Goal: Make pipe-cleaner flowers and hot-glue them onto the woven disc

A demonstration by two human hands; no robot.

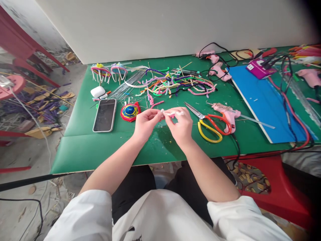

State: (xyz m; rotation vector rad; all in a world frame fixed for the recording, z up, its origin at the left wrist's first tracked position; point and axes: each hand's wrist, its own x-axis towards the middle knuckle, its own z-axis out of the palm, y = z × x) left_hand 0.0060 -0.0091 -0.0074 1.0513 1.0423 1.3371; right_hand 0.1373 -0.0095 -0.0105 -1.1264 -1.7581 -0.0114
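White fuzzy stem (pixel 179 113) is hanging over the middle of the table, showing a small curled knob at your left fingertips and a wavy, knobbly length along your right fingers; your grip is hiding whether the two parts are joined. Your left hand (pixel 147 123) is closing thumb against forefinger on the knob, and your right hand (pixel 181 124) is pinching the stem in the same way, fingers curling in.

Just beyond your hands, a tangle of coloured stems (pixel 173 85) is spreading toward the table's far edge, with thin wires (pixel 130 84) lying beside it. Toward the left edge of the green table (pixel 82 147), a phone (pixel 104 115) and a ringed red, yellow and blue disc (pixel 130 111) are lying, while two tasselled ornaments (pixel 100 72) are standing near the far left corner. Open scissors (pixel 200 115) and a pink glue gun (pixel 228 118) are resting to your right, before a blue board (pixel 260 103).

Behind the far edge, a pale panel (pixel 175 26) is rising; scraps are littering the floor (pixel 80 73) past the left edge.
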